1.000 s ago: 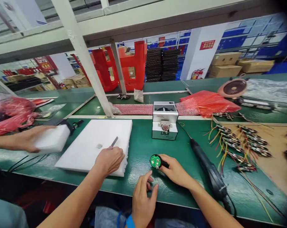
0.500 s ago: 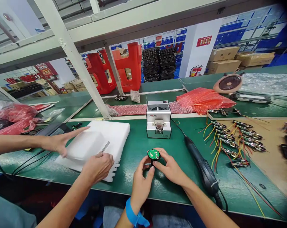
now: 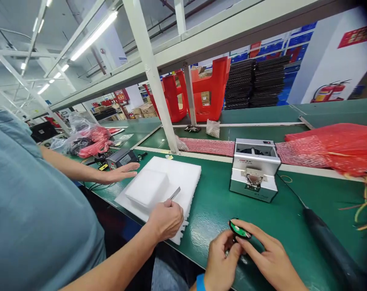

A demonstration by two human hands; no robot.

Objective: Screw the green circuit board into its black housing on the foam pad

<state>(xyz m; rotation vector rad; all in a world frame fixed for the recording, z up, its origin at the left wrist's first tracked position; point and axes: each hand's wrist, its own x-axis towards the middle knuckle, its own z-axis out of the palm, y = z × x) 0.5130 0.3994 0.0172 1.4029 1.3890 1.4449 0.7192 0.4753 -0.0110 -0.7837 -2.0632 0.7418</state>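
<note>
Between both my hands is a small round black part with a green circuit board (image 3: 239, 229) set in its top, tilted above the bench. My left hand (image 3: 222, 258), with a blue band at the wrist, grips it from below with thumb and fingers. Pinching its right edge are the thumb and fingers of my right hand (image 3: 264, 252). The part's underside is mostly hidden by my fingers. Beyond my hands stands a silver screw feeder (image 3: 255, 192). A black electric screwdriver (image 3: 329, 242) lies to the right.
At left, a co-worker's hand (image 3: 168, 220) holds a blade over a white foam sheet (image 3: 186, 171) bearing a foam block (image 3: 148, 186). The co-worker's other hand (image 3: 119, 173) is beside it. Red bubble wrap (image 3: 329, 147) lies behind the feeder; a white post (image 3: 154, 81) rises behind the foam.
My view has swung left, so the bench things appear further right. The round part is tilted more in my hands. The co-worker's left hand has drawn back from the foam block.
</note>
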